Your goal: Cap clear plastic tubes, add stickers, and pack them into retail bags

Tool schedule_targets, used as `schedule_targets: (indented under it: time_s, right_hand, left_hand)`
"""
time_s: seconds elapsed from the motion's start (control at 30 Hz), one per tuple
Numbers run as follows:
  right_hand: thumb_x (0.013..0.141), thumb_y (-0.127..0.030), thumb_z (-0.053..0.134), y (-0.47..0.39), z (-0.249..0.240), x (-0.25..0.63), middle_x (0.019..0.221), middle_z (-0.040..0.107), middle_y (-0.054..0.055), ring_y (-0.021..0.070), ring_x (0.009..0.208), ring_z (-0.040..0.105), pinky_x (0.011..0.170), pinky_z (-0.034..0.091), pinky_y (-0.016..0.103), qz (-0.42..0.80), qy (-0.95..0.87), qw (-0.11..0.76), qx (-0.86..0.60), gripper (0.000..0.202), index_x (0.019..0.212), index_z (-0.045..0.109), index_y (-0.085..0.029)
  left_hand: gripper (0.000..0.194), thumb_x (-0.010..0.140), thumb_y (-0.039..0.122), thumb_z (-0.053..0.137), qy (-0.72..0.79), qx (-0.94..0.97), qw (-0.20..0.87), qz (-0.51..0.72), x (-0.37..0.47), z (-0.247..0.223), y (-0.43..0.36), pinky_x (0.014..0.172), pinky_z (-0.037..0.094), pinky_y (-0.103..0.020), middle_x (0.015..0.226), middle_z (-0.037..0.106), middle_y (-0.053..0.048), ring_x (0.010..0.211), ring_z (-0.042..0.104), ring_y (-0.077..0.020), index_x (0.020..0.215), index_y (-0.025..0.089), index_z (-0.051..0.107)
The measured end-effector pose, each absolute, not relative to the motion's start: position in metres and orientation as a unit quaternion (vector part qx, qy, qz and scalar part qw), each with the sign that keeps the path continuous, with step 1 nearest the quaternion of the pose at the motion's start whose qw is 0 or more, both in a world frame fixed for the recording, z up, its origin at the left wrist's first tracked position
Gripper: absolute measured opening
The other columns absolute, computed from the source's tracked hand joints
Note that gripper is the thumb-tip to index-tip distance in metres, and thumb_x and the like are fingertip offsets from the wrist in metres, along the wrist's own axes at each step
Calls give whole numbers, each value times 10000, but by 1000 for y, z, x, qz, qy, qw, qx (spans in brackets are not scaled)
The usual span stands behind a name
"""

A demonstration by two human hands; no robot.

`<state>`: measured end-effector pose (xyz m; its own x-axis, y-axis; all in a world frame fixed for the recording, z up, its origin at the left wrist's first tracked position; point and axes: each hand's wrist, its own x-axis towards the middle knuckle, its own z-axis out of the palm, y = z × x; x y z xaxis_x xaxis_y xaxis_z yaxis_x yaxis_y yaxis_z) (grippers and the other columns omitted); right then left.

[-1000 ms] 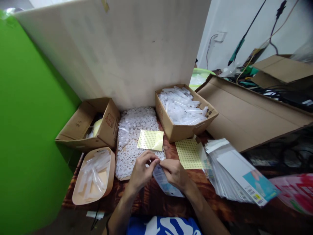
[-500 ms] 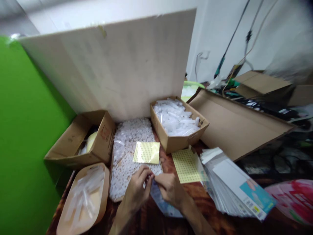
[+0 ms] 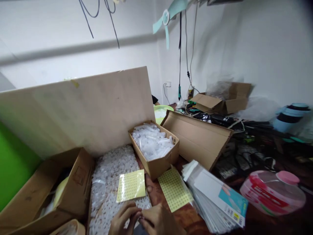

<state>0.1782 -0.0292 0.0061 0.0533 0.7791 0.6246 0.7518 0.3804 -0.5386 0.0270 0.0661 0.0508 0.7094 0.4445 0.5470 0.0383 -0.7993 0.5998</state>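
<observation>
At the bottom edge, my left hand (image 3: 123, 219) and my right hand (image 3: 160, 221) meet with fingertips pinched together. Whatever lies between the fingers is too small or hidden to make out. A bit of greyish-blue material (image 3: 140, 229) shows below the fingertips. Just beyond the hands, a yellow sheet of small round stickers (image 3: 131, 185) rests on a wide tray of small white plastic pieces (image 3: 110, 173). To the right of that tray lies a second yellow sticker sheet (image 3: 174, 191), beside a fanned stack of clear packaging sleeves (image 3: 207, 202) topped by a printed blue-and-white card (image 3: 233, 199).
A cardboard box (image 3: 162, 166) full of clear plastic tubes stands behind the sheets. Another open box (image 3: 78, 182) and a tan basin (image 3: 79, 227) are at left. Further right are a pink-labelled bottle (image 3: 274, 192) and cables. A pale board (image 3: 80, 114) stands at the back.
The head view has tilted up and turned right, so the hands sit lower in the picture and the fan and bottle show more. My fingertips remain pinched together.
</observation>
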Motion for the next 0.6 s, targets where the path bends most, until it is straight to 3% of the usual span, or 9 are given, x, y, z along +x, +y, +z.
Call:
schedule_targets:
  time_s: [0.1,0.43,0.6]
  right_hand:
    - [992,-227,482,-37,22,179,615,640,13,157,535,608,577,471,248,17,-674,488,-554,267,776,638,-204]
    - [1001,-126,450,-30,32,179,615,630,28,149,540,601,602,494,258,5,-693,496,-523,295,816,673,-184]
    - [988,-112,483,-29,38,177,686,711,50,161,585,669,637,542,258,25,-692,512,-508,271,1088,731,-156]
  left_hand:
    - [131,960,205,571,190,861,294,368,33,67,53,704,556,-236,850,678,-41,778,684,-165,886,236,675]
    - [258,991,289,502,312,786,420,330,46,97,40,680,429,-262,784,551,-25,742,534,-152,757,184,535]
    - [337,967,412,530,337,742,468,342,38,85,49,655,452,-260,734,559,-20,706,544,-151,732,174,565]
